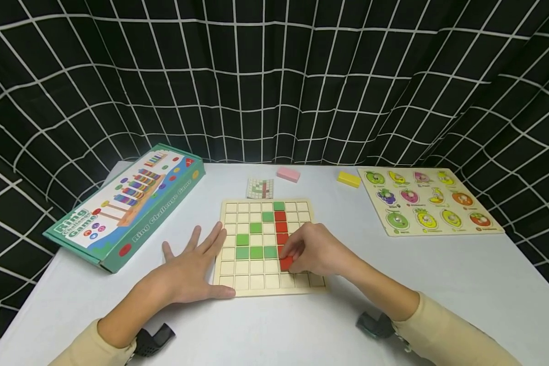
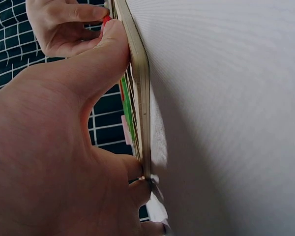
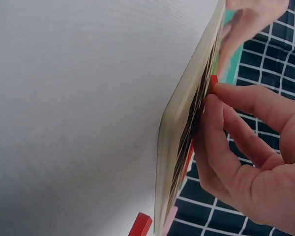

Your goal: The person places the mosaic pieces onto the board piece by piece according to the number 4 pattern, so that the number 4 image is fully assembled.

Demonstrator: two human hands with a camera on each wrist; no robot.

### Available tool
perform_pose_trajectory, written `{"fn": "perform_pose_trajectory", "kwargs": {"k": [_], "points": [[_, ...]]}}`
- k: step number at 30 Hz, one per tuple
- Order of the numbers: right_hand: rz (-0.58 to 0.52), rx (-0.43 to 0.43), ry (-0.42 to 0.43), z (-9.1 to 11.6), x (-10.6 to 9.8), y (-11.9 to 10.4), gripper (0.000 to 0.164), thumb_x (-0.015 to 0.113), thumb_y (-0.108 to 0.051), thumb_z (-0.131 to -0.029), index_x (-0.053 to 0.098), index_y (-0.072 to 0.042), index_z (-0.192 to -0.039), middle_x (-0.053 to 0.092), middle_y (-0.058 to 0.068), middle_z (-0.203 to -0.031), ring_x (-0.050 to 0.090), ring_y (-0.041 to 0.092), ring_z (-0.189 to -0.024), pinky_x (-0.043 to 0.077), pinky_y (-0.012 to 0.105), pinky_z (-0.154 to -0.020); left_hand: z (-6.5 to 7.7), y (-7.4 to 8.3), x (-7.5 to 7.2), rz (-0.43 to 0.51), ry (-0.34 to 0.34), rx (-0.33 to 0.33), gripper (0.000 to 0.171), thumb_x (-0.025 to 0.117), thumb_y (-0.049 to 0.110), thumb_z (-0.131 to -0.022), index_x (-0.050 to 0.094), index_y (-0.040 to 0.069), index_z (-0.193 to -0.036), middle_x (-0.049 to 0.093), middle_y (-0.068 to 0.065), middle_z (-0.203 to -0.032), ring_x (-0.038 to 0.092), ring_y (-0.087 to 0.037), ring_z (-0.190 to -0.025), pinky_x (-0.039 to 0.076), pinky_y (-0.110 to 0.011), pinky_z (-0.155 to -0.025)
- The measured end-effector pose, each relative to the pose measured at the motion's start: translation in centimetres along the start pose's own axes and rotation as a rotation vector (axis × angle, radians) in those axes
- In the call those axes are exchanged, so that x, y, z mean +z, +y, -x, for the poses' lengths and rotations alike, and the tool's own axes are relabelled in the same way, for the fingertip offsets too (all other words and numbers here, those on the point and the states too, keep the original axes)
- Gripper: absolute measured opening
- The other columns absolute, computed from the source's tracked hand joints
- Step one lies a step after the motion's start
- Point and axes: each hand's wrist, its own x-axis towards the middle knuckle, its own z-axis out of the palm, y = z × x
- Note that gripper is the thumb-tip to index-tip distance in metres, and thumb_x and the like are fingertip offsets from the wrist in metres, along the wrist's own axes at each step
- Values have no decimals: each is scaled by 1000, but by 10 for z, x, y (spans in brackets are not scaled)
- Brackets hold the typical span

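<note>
A wooden grid board lies flat on the table. Green square tiles form a diagonal and a short row on it, and red tiles run down one column. At the lower end of that column my right hand pinches a red square tile between thumb and fingertips; its edge shows as a red tile in the right wrist view. My left hand rests spread at the board's left side, thumb at the near-left corner and fingertips on the left edge.
Behind the board lie a small patterned grid card, a pink block and a yellow block. A green game box stands left, a fruit puzzle board right. A red block shows low in the right wrist view.
</note>
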Motion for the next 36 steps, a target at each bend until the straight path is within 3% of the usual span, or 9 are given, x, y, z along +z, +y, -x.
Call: {"fn": "perform_pose_trajectory", "kwargs": {"k": [25,36], "points": [[85,-72,28,-2,7,-5,28,82,11,-65,78,-14,-77,69,-3,-71,60,10,-70,53,24,-67,3,2,0,-5,3,7,128,69,83,-76,14,14,-169,4,-3,-178,5,-50,-160,2,-96,-96],[61,-35,-52,0,0,-6,26,85,6,-70,78,-15,-85,71,-2,-77,63,12,-73,55,26,-69,3,2,0,5,1,9,129,70,83,-75,13,15,-169,3,-2,-178,4,-50,-160,1,-96,-96]]}}
